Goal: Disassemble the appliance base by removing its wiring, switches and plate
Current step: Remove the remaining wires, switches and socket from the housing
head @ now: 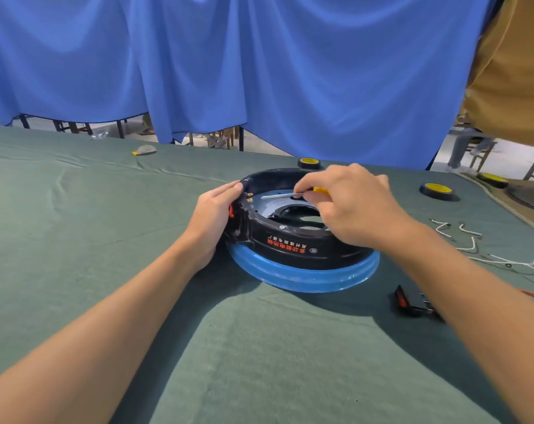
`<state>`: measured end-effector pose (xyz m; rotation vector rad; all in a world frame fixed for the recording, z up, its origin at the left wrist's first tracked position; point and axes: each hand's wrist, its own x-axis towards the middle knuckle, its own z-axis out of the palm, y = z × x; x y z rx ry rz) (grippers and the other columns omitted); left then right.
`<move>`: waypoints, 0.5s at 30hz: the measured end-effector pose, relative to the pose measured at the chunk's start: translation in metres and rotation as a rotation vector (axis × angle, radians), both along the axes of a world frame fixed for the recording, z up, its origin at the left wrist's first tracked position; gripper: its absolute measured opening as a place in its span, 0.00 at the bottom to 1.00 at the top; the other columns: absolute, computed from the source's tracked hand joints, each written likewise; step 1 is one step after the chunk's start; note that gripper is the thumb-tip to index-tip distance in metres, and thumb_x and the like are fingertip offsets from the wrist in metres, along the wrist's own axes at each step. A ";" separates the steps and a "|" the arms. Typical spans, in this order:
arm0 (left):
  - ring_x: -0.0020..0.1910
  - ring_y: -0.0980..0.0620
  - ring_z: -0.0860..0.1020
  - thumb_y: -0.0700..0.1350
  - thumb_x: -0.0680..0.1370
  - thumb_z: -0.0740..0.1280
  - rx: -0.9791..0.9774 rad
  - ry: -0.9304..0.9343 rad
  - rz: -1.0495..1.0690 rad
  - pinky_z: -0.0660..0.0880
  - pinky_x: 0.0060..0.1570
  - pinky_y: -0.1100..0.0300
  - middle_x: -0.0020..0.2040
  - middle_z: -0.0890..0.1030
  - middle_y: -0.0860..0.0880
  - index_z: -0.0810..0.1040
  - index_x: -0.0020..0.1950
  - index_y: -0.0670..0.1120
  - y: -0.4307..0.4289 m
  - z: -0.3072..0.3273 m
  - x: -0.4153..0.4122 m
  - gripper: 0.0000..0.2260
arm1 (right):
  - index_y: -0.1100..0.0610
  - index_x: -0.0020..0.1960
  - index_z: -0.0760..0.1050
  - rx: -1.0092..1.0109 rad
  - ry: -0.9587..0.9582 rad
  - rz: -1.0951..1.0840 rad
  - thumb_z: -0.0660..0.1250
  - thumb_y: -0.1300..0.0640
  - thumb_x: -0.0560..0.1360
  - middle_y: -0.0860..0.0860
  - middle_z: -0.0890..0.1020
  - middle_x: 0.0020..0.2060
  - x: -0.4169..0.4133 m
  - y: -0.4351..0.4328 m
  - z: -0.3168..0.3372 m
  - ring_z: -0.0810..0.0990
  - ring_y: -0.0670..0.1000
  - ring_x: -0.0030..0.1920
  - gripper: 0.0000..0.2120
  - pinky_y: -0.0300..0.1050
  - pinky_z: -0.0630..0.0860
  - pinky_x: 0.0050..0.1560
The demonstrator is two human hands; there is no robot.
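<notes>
Head view. The appliance base (pixel 293 246), a black ring with a blue rim and red lettering, lies flat on the green tablecloth (pixel 106 240) between the two hands. The left hand (pixel 212 218) grips the base's outer wall at its switch housing, thumb on the top edge and fingers curled round the side; a red switch (pixel 231 211) shows just beside its fingers. The right hand (pixel 351 203) hovers over the ring's opening, fingers curled and pinching a yellow-handled screwdriver (pixel 279 195). The shaft points toward the left hand, its tip near the brass terminals (pixel 249 197). Below the shaft lies the metal plate (pixel 267 206), inside the ring. Outward of the right forearm lie a detached black-and-red switch (pixel 412 301) and loose white wires (pixel 467 240). Beyond the right hand sit two tape rolls (pixel 436 189).
</notes>
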<state>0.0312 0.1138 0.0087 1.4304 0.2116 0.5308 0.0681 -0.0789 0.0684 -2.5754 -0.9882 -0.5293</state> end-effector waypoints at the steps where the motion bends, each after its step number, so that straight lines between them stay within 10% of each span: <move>1: 0.55 0.43 0.81 0.43 0.80 0.61 -0.010 0.003 0.006 0.75 0.58 0.50 0.52 0.84 0.43 0.83 0.55 0.45 0.001 0.000 0.001 0.11 | 0.38 0.54 0.78 0.017 0.035 -0.024 0.60 0.55 0.80 0.40 0.71 0.42 0.003 0.009 -0.002 0.68 0.54 0.57 0.13 0.53 0.59 0.50; 6: 0.51 0.43 0.82 0.43 0.80 0.61 -0.078 0.003 0.008 0.76 0.52 0.52 0.50 0.85 0.42 0.83 0.55 0.42 0.003 -0.003 0.004 0.12 | 0.38 0.56 0.79 0.103 0.139 -0.031 0.59 0.58 0.79 0.39 0.80 0.49 0.015 0.025 -0.008 0.67 0.55 0.62 0.17 0.54 0.60 0.53; 15: 0.42 0.48 0.83 0.44 0.82 0.59 -0.069 -0.009 0.009 0.77 0.41 0.57 0.44 0.85 0.44 0.84 0.51 0.44 0.001 -0.006 0.006 0.14 | 0.39 0.56 0.80 0.065 0.099 0.056 0.59 0.61 0.79 0.35 0.66 0.33 0.020 0.026 -0.010 0.58 0.50 0.51 0.19 0.52 0.56 0.51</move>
